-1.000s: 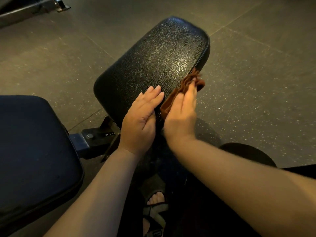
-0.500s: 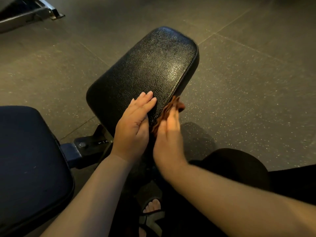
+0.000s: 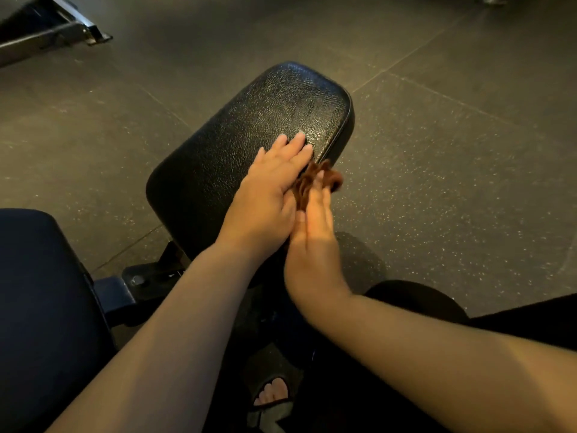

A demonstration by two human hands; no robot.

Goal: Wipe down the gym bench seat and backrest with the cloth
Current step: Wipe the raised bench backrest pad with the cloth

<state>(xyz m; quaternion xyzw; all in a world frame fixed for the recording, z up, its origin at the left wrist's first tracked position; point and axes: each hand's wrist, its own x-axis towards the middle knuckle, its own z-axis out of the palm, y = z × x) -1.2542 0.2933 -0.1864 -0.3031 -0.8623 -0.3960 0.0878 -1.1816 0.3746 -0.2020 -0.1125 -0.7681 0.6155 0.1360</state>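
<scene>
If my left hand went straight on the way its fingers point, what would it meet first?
The left hand lies flat on the black pad, fingers toward its far right corner. Only bare pad lies ahead, then probably its piped edge and the floor beyond.

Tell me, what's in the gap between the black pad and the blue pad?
In the head view, a black metal bracket with a bolt, fixed to a blue bar, lies between the black pad and the blue pad.
</scene>
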